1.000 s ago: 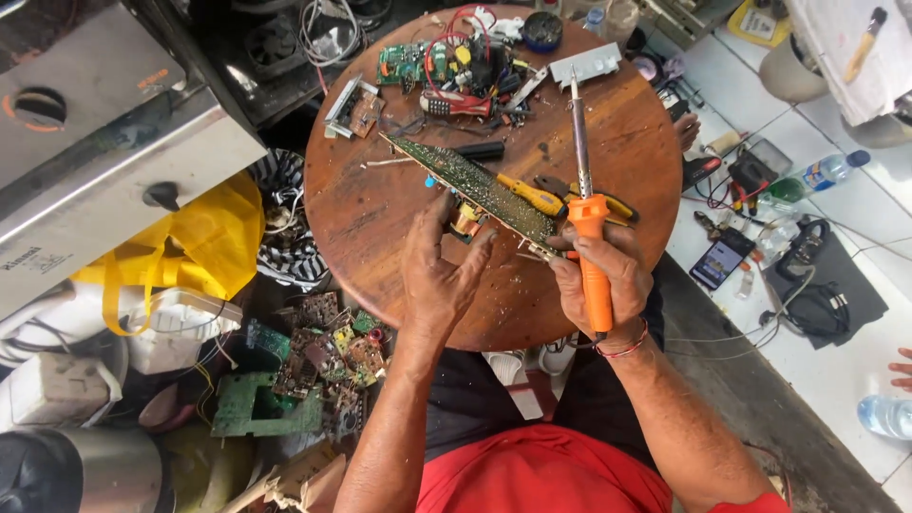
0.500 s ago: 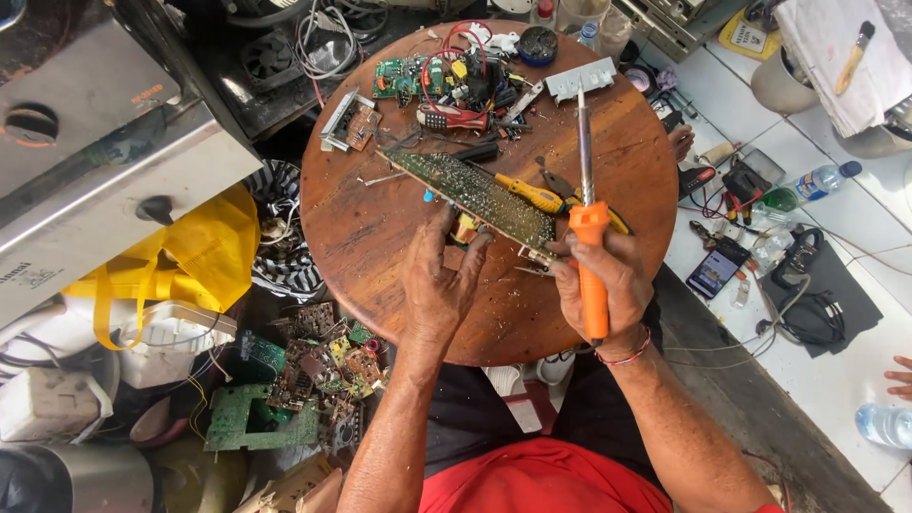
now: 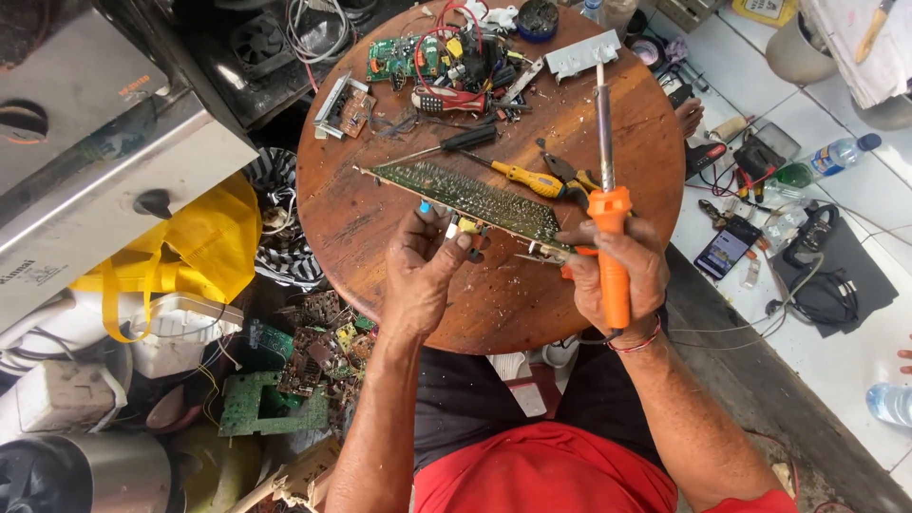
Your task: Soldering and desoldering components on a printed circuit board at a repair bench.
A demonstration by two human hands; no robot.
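A long green circuit board (image 3: 465, 198) stands on edge across the round wooden table (image 3: 380, 218). My right hand (image 3: 617, 271) grips an orange-handled soldering iron (image 3: 608, 204), its metal shaft pointing away from me, and the same hand steadies the board's near end. My left hand (image 3: 426, 271) is at the board's lower edge, fingertips pinching small components mounted there.
A yellow-handled screwdriver (image 3: 527, 179), a black screwdriver (image 3: 456, 142), pliers and a pile of wired green boards (image 3: 427, 57) lie on the table's far half. Scrap boards (image 3: 275, 399) and a yellow bag (image 3: 190, 247) sit on the floor left. Bottles, a phone and cables lie on tiles right.
The camera has shifted a little. My left hand's fingers have curled in onto the components at the board's edge. The soldering iron stays upright in my right hand.
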